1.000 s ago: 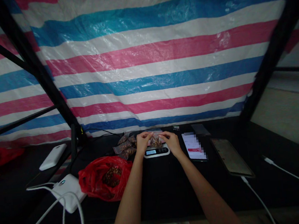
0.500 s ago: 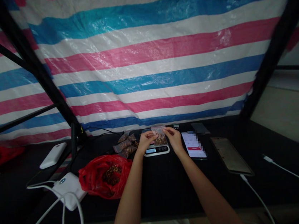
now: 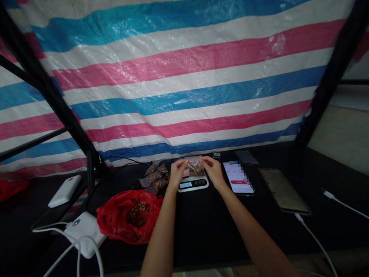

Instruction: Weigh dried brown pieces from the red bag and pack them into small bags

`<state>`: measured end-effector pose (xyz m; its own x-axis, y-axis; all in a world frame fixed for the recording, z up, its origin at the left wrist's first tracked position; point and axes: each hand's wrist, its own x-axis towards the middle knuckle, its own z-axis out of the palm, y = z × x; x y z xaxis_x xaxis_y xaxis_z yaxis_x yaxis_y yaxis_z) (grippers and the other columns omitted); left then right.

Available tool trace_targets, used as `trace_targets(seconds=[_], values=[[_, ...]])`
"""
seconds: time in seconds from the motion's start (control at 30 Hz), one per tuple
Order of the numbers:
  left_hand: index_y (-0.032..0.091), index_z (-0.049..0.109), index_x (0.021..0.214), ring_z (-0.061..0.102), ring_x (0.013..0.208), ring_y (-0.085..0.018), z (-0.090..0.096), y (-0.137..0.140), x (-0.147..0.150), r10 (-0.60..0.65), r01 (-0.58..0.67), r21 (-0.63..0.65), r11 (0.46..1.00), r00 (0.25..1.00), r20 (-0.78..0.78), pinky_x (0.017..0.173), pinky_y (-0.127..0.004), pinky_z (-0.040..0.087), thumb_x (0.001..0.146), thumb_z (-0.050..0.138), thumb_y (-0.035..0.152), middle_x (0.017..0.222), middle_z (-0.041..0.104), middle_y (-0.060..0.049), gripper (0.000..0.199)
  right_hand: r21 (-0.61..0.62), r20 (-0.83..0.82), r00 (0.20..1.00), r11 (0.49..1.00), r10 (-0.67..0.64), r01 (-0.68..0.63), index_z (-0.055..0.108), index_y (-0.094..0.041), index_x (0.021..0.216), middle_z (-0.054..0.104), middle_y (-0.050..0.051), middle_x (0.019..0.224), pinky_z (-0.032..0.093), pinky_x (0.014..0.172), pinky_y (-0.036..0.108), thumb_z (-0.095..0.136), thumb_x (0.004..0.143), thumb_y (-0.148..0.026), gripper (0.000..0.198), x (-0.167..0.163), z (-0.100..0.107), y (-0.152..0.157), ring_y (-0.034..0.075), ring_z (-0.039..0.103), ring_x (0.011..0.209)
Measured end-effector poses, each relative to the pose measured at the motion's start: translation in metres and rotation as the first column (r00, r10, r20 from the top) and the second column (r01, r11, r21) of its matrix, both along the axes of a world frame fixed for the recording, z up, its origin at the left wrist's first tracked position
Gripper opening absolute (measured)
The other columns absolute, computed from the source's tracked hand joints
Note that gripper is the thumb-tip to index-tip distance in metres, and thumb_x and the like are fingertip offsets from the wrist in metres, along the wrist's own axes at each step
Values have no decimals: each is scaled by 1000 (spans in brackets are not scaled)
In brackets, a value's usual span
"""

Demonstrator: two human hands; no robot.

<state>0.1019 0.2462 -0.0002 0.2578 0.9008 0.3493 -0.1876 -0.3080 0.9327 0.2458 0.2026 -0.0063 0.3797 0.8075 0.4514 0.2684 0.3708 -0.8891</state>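
Observation:
A small clear zip bag with brown pieces inside is held by its top edge between my two hands. My left hand pinches the upper left corner, and my right hand pinches the upper right. Under the bag is a white digital scale with a lit display; whether the bag rests on it I cannot tell. Several filled zip bags lie just left of my left hand. Closer to me, a red plastic bag stands with its mouth spread, brown pieces visible inside.
Right of the scale lie a phone with a lit screen and a dark-screened phone on a white cable. White power banks and looping cables occupy the left. Black metal posts and a striped sheet bound the black table.
My left fingers have shifted from over the front of the zip bag to its upper left corner. More of the bag's contents shows now. The camera view has shifted slightly.

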Motion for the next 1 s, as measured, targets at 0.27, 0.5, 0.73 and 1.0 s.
trace_targets(seconds=[0.27,0.5,0.73,1.0], values=[[12,63,73,57,51,-12,-1,1,1,136,-136,-12,991,989,63,53,-22,44,64,66,37,58,64,-1,26,-7,31,998,999,47,-47,65,-16,77,66,3,68,44,54,24,55,73,-40,26,-5,2,-4,17,60,61],[12,61,69,56,54,-12,-5,6,1,128,-129,17,992,990,51,55,-22,43,63,65,39,58,61,0,28,4,69,998,1000,-15,14,67,-17,76,67,3,73,45,62,25,55,73,-38,25,-1,-3,0,17,61,66],[11,63,78,58,61,-14,-8,6,1,137,-134,63,989,990,-40,60,-24,45,69,59,42,67,63,-2,32,-2,77,994,997,-72,72,66,-18,74,65,1,67,45,53,23,52,73,-39,25,-1,-4,0,15,58,59],[13,59,76,55,61,-13,-10,5,2,170,-158,107,982,980,-108,59,-22,45,73,55,41,65,59,-1,29,-13,-37,999,999,39,-40,61,-17,71,60,-1,60,43,44,21,51,72,-36,21,-3,0,-1,12,54,48]])
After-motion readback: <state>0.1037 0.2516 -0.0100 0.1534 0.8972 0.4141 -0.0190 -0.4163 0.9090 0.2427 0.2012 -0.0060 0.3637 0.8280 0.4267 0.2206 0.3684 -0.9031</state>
